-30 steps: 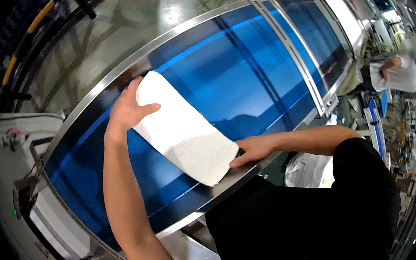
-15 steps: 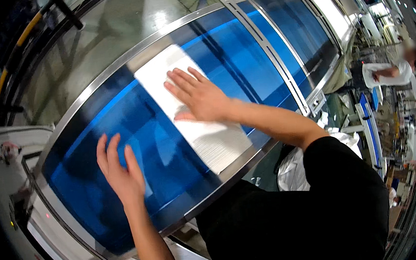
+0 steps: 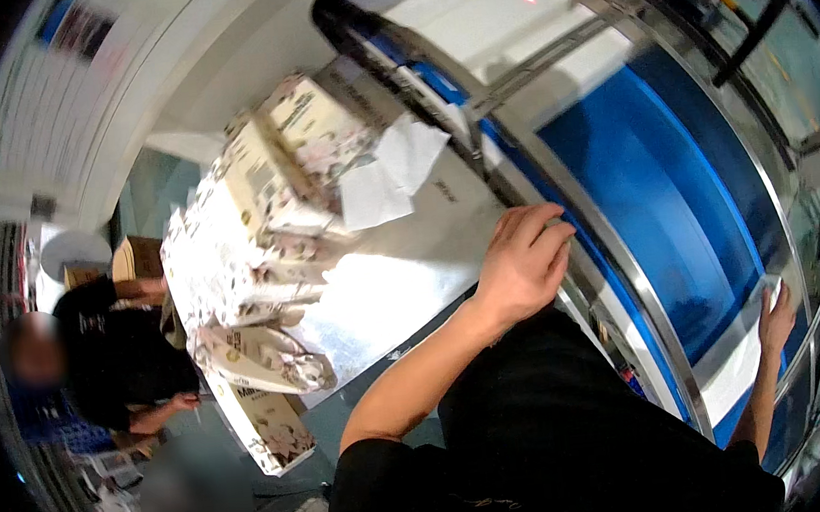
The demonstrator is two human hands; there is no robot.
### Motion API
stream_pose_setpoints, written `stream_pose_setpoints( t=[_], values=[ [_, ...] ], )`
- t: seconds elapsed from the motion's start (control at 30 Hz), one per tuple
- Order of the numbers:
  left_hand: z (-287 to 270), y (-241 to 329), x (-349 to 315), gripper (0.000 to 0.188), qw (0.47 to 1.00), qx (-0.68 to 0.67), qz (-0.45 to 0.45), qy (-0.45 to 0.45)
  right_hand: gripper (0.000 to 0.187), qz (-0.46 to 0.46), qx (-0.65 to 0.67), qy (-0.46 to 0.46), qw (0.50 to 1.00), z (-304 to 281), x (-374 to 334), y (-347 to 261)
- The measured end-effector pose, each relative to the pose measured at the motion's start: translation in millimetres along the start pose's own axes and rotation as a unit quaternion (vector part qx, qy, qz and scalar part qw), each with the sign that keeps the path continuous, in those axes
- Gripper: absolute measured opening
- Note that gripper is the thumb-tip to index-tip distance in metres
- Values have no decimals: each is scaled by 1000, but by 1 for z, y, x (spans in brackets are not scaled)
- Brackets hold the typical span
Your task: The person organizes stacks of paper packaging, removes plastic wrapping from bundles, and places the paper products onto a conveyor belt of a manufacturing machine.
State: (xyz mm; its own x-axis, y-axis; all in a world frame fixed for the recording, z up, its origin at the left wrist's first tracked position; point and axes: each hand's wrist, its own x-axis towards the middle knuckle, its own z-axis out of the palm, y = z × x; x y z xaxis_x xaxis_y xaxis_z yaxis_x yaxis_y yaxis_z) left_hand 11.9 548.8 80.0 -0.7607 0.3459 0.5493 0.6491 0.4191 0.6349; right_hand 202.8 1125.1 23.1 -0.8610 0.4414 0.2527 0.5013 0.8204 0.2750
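A stack of thin white sheets (image 3: pixel 738 353) lies on the blue belt (image 3: pixel 662 202) at the right. My right hand (image 3: pixel 777 317) grips the stack's far right end, its fingers bent over the edge. Over the near side of the belt's metal frame (image 3: pixel 616 246), my left hand (image 3: pixel 529 259) has its fingers curled in together. The fingertips of that hand point down, and what they hold, if anything, is hidden.
Left of the belt stands a white table (image 3: pixel 384 298) with a heap of cream flower-printed packs (image 3: pixel 250 232) and loose white sheets (image 3: pixel 392 174). A metal crossbar (image 3: pixel 549 60) spans the belt. Beyond the table, a person in black (image 3: pixel 118 348) handles packs; another head is close by.
My view has swung left onto the pack table. My right hand has gone from lying flat on the stack to gripping its end. My left hand, spread over the belt before, is now curled at the frame.
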Motion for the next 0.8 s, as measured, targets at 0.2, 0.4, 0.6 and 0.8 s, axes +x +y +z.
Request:
stream_pose_setpoints(
  t=[0.2,0.4,0.6,0.8],
  values=[
    [-95,-20,-107,20,995,47,-89,12,30,-230,437,121,861,-149,16,-309],
    [-162,-23,-235,18,975,73,-173,118,25,-571,483,-9,664,-230,-97,-612],
    [-217,-5,-320,27,890,213,-337,220,29,-595,498,-134,616,-305,-145,-739],
    [-354,8,-404,76,591,584,-534,157,29,-708,433,-299,472,-283,-236,-715]
  ],
)
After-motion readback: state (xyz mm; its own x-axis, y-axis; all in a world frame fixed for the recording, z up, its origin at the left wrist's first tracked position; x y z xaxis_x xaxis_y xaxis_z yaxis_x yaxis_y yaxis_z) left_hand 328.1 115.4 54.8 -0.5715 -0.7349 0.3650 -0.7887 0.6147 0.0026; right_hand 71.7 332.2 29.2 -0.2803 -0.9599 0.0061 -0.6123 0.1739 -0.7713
